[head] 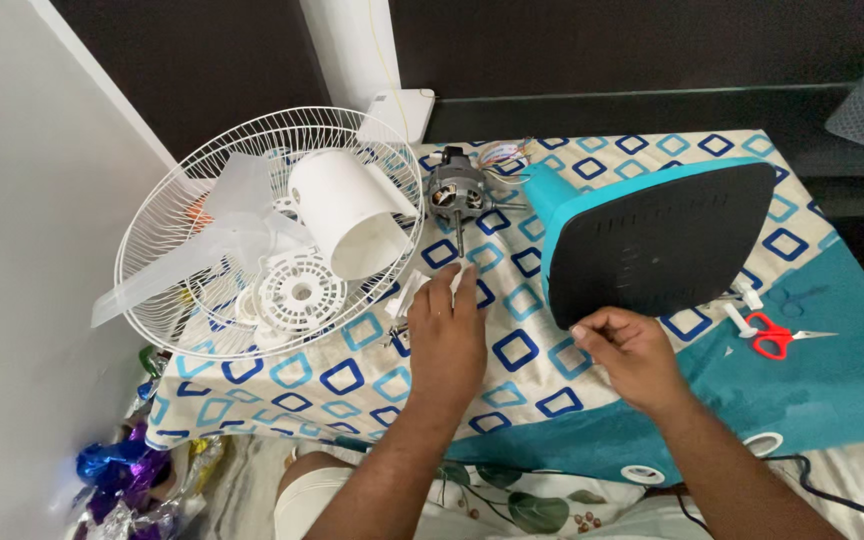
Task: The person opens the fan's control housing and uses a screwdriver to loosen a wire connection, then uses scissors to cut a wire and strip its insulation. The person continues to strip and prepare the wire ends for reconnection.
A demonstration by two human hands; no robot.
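Grey metal marks the fan motor (455, 193), which sits on the patterned cloth (512, 350) just above the middle of the frame, its thin shaft pointing down the picture toward the person. That long axis runs almost straight at the left hand (445, 338), whose fingertips rest near the shaft's lower end, on a small white plastic part (407, 295) lying on the cloth. The fingers lie close together and flat, pressing down rather than wrapping round anything; whether they pinch the white part from below cannot be told.

The right hand (630, 355) sits right of centre, at the lower edge of the teal and black fan base (657, 240). Its thumb and fingers are curled together as if nipping something small, but what lies between them is too small to make out. Of the two, the left hand is clearly nearer the motor, and the motor lies up the frame from it, slightly to the right.

At upper left, the white wire fan guard (252, 225) holds the clear blades (202, 250), a white cylindrical cover (352, 215) and a round white slotted piece (299, 290). Red scissors (777, 335) lie at the right, well apart from both hands.
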